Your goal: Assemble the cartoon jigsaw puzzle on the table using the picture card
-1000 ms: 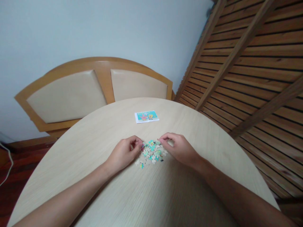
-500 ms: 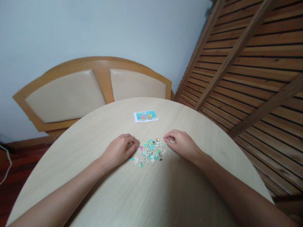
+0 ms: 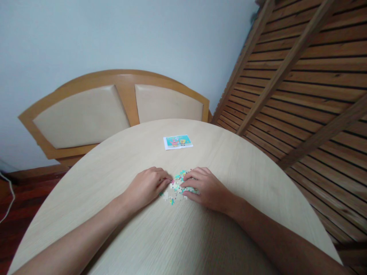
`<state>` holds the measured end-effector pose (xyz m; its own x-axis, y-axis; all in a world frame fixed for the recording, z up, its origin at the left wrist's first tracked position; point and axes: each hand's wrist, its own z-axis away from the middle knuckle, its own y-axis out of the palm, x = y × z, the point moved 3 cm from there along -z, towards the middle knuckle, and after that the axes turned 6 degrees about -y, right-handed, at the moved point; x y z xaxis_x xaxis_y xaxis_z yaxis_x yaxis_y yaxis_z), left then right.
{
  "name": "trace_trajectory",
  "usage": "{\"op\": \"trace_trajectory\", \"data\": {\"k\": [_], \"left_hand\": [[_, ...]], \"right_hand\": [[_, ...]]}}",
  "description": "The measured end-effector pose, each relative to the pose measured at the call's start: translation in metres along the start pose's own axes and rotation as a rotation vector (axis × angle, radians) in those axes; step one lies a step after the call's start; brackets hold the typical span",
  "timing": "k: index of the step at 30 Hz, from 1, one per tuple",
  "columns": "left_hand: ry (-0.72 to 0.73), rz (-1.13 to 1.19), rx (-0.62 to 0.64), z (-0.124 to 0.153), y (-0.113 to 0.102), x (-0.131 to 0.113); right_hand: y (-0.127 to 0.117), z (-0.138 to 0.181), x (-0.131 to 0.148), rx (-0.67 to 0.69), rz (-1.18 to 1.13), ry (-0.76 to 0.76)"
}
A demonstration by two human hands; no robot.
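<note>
A loose heap of small jigsaw puzzle pieces (image 3: 177, 188), mostly white, turquoise and yellow, lies on the round table between my hands. At its left edge, my left hand (image 3: 150, 186) is closed, thumb and forefinger pinching at a pink puzzle piece (image 3: 172, 182). My right hand (image 3: 208, 188) reaches over the right side of the heap, palm down with fingers apart. It touches the pieces and covers many of them. Beyond the hands lies a picture card (image 3: 178, 142) with a pink and a yellow cartoon figure on turquoise.
The pale wooden table (image 3: 137, 236) has a curved far edge. A bench back with cream padded panels (image 3: 83, 116) stands behind it, against the wall. A slatted wooden partition (image 3: 286, 99) rises at the right. On the left, a white cable (image 3: 12, 194) hangs above the dark red floor.
My right hand has moved left onto the heap, and its fingers have spread from a pinch. The left fingertips have come slightly closer to the pink piece. The view has shifted a little.
</note>
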<state>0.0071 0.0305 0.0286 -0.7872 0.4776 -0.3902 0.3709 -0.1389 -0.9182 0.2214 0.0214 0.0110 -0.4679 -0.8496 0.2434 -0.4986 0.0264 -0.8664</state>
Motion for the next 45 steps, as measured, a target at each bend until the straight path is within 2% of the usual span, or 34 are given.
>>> {"op": "trace_trajectory", "data": {"k": [7, 11, 16, 21, 26, 33, 36, 40, 45], "left_hand": [[-0.079, 0.069, -0.022, -0.003, 0.001, 0.005], [-0.031, 0.078, -0.046, -0.003, 0.000, 0.000], [0.049, 0.078, -0.004, 0.000, 0.005, -0.010], [0.061, 0.119, 0.009, 0.000, 0.010, -0.009], [-0.052, 0.192, -0.011, -0.002, 0.006, -0.003], [-0.153, 0.147, -0.040, -0.004, 0.004, 0.003], [-0.148, 0.134, -0.074, -0.004, 0.004, 0.008], [-0.061, 0.032, -0.108, -0.003, 0.005, 0.009], [-0.047, -0.034, -0.060, -0.001, 0.002, 0.006]], "right_hand": [[-0.002, -0.004, 0.001, 0.002, 0.003, -0.023], [-0.003, -0.004, -0.002, -0.020, -0.002, 0.001], [0.000, 0.000, -0.015, -0.090, 0.008, 0.084], [-0.001, 0.002, -0.019, -0.092, -0.009, 0.126], [-0.002, 0.000, -0.014, -0.079, -0.065, 0.088], [-0.002, -0.002, -0.012, -0.027, -0.025, 0.063], [-0.007, -0.002, -0.008, -0.028, -0.038, 0.037], [-0.010, -0.001, -0.003, 0.023, -0.064, -0.033], [-0.008, 0.002, -0.003, 0.056, -0.053, -0.098]]}}
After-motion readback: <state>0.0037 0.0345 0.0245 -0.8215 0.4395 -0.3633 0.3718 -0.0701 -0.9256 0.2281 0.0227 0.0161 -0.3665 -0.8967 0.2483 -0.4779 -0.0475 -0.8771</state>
